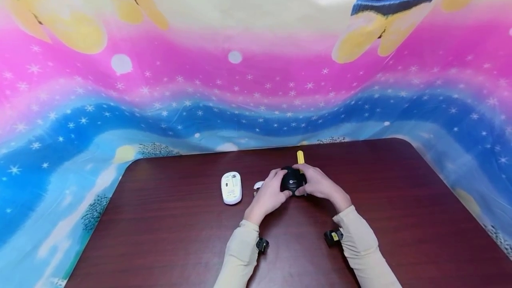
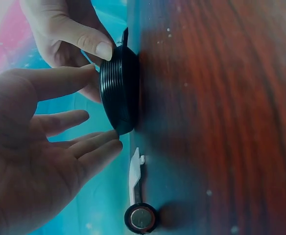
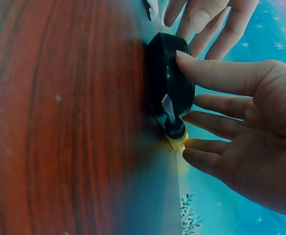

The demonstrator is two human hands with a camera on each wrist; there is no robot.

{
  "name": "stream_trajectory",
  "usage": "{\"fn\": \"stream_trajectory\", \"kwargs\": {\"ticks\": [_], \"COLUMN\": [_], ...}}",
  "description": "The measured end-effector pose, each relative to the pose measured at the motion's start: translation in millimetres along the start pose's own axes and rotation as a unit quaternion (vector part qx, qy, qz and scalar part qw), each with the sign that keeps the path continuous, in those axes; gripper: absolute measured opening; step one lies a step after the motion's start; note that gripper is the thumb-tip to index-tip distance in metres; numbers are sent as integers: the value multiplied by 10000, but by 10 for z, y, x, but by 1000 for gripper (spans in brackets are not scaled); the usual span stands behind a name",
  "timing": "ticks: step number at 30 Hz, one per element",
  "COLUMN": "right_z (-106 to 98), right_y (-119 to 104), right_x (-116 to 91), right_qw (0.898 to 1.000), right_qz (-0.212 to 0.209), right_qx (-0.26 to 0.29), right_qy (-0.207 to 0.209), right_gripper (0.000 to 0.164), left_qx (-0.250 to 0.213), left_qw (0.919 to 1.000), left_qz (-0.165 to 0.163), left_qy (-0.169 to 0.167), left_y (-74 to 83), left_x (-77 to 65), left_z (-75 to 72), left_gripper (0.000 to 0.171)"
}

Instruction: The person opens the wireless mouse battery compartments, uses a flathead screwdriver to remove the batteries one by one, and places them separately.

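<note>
A black, round, disc-shaped case [image 1: 292,180] with a small pale logo on top sits on the table between both hands. Its ridged side shows in the left wrist view. My left hand [image 1: 269,195] holds it from the left, thumb and fingertips at its edge. From the right, my right hand [image 1: 320,185] grips the case, thumb on the ridges in the right wrist view. Next to the right fingers lies a yellow-handled tool [image 1: 301,157] with a black neck and flat metal tip [image 3: 167,105]. Partly hidden by the left hand is a small white cover [image 1: 258,185].
A white computer mouse [image 1: 231,188] lies upside down to the left, its battery compartment uncovered. Near the white cover, a battery [image 2: 141,218] shows its round metal end. The dark red wooden table [image 1: 168,226] ends at a patterned cloth backdrop [image 1: 248,79].
</note>
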State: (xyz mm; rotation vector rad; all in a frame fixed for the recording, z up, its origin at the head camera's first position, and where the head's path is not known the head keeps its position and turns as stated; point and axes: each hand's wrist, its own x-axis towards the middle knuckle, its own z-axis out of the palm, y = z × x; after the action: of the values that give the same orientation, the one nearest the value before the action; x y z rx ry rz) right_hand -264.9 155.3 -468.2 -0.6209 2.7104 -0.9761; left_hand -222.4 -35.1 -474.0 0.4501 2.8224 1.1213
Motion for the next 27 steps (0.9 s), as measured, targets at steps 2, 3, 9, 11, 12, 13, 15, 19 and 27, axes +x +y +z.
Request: {"fn": "stream_trajectory", "kwargs": {"ticks": [2, 3, 9, 11, 12, 13, 15, 19, 27], "right_z": [11, 17, 50, 60, 65, 66, 72, 87, 106], "right_y": [4, 4, 7, 5, 2, 0, -6, -21, -22], "right_x": [9, 13, 20, 21, 23, 21, 19, 23, 40], "right_qw": [10000, 10000, 9996, 9996, 9996, 9996, 9995, 9990, 9985], "right_qz": [-24, -30, -67, -75, -73, -61, -25, 80, 68], "right_qx": [-6, -11, -40, -22, -9, -3, 20, -3, -233], "right_qy": [-59, -90, -269, -286, -289, -286, -313, -431, -486], "right_gripper": [78, 79, 87, 89, 89, 90, 91, 95, 96], "left_qx": [41, 56, 128, 160, 168, 176, 218, 393, 459], "left_qw": [10000, 10000, 9997, 9995, 9994, 9993, 9991, 9984, 9979], "left_qz": [37, 51, 117, 135, 145, 147, 139, 71, 59], "left_qy": [-19, -30, -170, -236, -261, -289, -336, -402, -456], "left_y": [-4, -4, -7, -14, -18, -18, -18, -21, -24], "left_x": [10, 13, 36, 46, 50, 54, 59, 58, 64], "left_z": [-3, -5, -9, -9, -9, -8, -5, -9, -16], "left_gripper": [59, 59, 60, 60, 60, 60, 60, 60, 59]}}
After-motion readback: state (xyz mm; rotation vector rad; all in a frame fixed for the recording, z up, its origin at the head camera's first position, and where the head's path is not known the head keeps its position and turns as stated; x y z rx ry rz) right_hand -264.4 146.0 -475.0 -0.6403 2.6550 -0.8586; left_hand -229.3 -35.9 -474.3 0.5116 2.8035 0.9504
